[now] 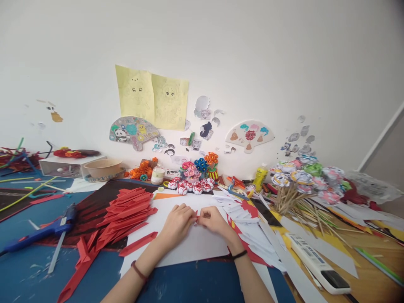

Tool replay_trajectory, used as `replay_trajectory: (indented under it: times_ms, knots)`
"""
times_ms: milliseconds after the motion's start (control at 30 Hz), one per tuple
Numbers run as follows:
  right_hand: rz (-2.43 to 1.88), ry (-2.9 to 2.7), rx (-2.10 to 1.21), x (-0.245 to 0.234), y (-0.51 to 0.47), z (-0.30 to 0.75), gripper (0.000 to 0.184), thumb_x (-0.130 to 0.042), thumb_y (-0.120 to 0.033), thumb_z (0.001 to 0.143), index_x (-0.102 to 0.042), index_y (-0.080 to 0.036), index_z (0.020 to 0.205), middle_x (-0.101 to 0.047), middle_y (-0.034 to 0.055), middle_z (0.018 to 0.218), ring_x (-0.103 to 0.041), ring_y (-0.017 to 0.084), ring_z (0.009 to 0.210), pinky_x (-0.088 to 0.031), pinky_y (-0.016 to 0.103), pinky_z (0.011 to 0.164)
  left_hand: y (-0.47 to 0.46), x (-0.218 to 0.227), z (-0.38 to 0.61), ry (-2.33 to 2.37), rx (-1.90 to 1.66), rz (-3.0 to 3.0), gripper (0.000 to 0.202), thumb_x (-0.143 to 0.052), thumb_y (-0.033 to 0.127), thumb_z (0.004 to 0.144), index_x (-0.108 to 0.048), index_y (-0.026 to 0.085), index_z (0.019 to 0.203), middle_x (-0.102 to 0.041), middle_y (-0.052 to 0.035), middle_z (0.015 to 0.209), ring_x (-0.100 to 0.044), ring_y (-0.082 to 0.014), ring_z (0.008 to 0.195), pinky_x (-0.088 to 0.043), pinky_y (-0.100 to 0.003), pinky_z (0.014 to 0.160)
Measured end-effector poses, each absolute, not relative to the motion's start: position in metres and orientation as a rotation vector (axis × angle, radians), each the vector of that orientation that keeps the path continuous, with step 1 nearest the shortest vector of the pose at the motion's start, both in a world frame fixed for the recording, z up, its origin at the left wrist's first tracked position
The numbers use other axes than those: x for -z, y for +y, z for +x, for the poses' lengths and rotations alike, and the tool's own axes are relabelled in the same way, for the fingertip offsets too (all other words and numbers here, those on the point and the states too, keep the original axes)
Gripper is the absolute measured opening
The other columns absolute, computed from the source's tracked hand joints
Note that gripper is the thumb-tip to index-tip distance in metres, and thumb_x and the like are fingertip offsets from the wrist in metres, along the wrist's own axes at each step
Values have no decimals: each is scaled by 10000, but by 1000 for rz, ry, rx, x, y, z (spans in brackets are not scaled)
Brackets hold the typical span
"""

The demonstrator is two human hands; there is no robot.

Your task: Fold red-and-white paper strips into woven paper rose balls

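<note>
My left hand [179, 221] and my right hand [214, 219] meet over a white paper sheet [205, 244]. Between their fingertips is a small piece of folded red and white paper [197, 217], pinched from both sides and mostly covered by the fingers. To the left of my left hand lies a heap of folded red paper strips [129, 210], with one strip [138, 244] apart on the sheet. White folded paper strips [243, 216] are piled to the right of my right hand. Just beyond my hands sit several red and white paper flowers [192, 186].
A blue glue gun [41, 233] lies on the left, with a glue stick [57, 251] by it. A beige bowl [102, 167] stands at the back left. A bunch of paper flowers on sticks [303, 181], a yellow bottle [260, 177] and a white remote control [318, 263] are on the right.
</note>
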State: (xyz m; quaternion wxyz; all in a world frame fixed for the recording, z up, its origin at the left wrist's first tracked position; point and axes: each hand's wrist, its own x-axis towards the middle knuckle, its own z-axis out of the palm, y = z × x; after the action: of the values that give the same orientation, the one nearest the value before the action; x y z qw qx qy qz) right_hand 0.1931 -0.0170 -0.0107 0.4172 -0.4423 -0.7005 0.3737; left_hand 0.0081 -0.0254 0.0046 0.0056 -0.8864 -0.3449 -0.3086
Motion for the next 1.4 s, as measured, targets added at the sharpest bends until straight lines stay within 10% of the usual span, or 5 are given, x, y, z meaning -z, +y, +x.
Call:
replay_trajectory:
  times_ms: [367, 633, 967, 1400]
  knots:
    - [-1079, -1719, -1027, 9, -21, 185, 61, -566, -201, 785, -593, -171, 740, -652, 1, 691, -532, 104, 530, -393, 197, 482, -16, 4, 10, -1613, 1168, -2776, 217, -466, 259, 905, -629, 204, 774, -687, -10, 898, -561, -211, 884, -368, -384, 829]
    - [-1371, -1925, -85, -1, -33, 177, 281, -651, -492, 804, -612, -215, 778, -608, -35, 627, -561, 137, 574, -351, 243, 562, -10, 4, 5, -1785, 1609, -2670, 288, -463, 363, 891, -653, 174, 785, -700, -18, 709, -597, -165, 612, -414, -262, 638]
    - [-1299, -2148, 232, 6, -33, 169, 244, -456, -221, 952, -535, -196, 722, -651, 6, 685, -587, 148, 600, -299, 261, 564, -9, -1, 3, -1699, 1610, -2770, 315, -506, 413, 860, -682, 186, 731, -707, -18, 696, -564, -169, 654, -399, -251, 662]
    - [-1124, -2193, -142, 1, -39, 165, 235, -467, -119, 893, -404, -207, 684, -497, -41, 662, -469, 109, 589, -322, 215, 565, 2, 1, -3, -2036, 2094, -3007, 335, -647, 452, 728, -656, 122, 673, -639, -34, 579, -505, -122, 496, -362, -229, 490]
